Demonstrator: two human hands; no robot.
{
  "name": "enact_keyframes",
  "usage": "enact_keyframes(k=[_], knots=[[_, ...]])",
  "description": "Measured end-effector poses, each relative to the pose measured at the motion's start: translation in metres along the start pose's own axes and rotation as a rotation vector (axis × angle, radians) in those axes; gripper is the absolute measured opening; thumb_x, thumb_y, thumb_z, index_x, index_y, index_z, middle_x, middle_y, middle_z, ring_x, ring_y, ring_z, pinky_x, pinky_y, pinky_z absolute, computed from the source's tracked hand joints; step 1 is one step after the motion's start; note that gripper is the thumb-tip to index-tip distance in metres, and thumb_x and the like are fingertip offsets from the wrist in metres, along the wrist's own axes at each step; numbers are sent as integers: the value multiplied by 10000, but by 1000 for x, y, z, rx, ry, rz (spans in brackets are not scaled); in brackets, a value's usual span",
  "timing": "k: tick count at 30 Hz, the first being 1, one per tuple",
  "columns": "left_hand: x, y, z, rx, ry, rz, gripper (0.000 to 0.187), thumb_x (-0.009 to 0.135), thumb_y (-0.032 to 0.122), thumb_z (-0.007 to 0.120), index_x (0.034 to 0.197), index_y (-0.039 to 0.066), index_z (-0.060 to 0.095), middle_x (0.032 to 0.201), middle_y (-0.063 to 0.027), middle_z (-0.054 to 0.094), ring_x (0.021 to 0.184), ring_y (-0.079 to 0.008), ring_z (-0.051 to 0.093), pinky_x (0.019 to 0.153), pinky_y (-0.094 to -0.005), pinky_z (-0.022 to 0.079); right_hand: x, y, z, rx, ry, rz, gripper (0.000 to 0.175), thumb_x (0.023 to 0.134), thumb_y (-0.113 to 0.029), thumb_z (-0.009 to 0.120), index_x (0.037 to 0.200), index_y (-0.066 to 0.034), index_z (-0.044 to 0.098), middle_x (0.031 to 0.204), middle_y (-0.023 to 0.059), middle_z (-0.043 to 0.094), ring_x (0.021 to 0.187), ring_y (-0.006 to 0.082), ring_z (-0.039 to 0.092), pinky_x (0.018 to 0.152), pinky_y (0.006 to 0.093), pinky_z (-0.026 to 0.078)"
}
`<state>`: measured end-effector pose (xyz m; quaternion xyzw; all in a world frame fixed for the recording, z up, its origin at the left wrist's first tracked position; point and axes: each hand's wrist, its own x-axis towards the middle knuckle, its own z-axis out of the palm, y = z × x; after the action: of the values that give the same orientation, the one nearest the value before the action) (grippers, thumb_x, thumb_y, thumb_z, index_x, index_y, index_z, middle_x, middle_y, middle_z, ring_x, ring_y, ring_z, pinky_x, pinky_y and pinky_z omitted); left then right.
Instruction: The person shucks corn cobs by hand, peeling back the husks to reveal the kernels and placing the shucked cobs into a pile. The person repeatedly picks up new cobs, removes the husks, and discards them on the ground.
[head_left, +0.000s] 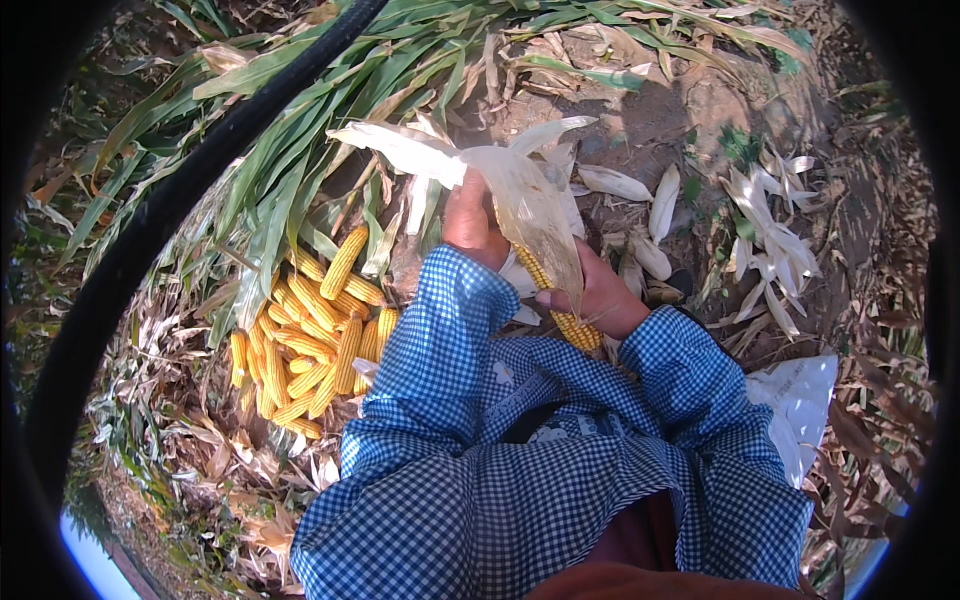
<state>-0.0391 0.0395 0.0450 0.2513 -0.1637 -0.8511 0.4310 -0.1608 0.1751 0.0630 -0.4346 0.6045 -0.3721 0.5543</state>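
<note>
My right hand (600, 294) grips an ear of yellow corn (576, 330) whose dry husk (525, 191) is pulled partly open. The kernels show along its lower part, and pale husk leaves spread from the upper end. My left hand (472, 221) is closed around the husk leaves near that upper end; its fingertips are hidden behind them. To the left of my left sleeve lies a heap of bare yellow corn ears (304, 345) on the ground.
Long green and drying corn leaves (300, 150) lie at the upper left. Ears in pale husks (664, 202) and empty-looking husks (776, 247) are scattered on the soil to the right. A white sack (799, 405) lies at the lower right. A black strap or cable crosses the left side.
</note>
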Motion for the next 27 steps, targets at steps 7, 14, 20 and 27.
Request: enact_keyframes(k=[7,14,20,27], knots=[[15,-10,-49,891,-130,287,477,916,308,581,1287,38,455,1260,-135,522,1145,-269,511,992,-426,419,-11,-2,12,-159,103,-93,909,741,-184,745,1434,27,197,1311,210,477,1195,275,501,1004,368,416],[14,-7,-34,-62,-111,-17,511,843,422,663,1162,38,552,1136,-136,602,1055,-298,570,923,-488,474,-11,-6,13,-284,112,-124,907,733,-176,743,1435,10,199,1236,240,536,1146,294,556,978,367,442],[6,8,-14,-167,-87,-265,508,887,419,591,1180,6,557,1103,-169,629,1014,-309,602,916,-480,489,-13,-9,1,-622,66,-115,891,726,-188,745,1433,-18,230,1248,253,528,1149,315,554,969,363,443],[7,12,-20,-111,106,-106,421,863,338,654,1146,35,579,1118,-128,640,1024,-289,603,934,-490,475,-12,-14,-10,-204,-51,-51,885,754,-211,720,1446,-12,206,1262,243,517,1119,302,565,936,358,461]])
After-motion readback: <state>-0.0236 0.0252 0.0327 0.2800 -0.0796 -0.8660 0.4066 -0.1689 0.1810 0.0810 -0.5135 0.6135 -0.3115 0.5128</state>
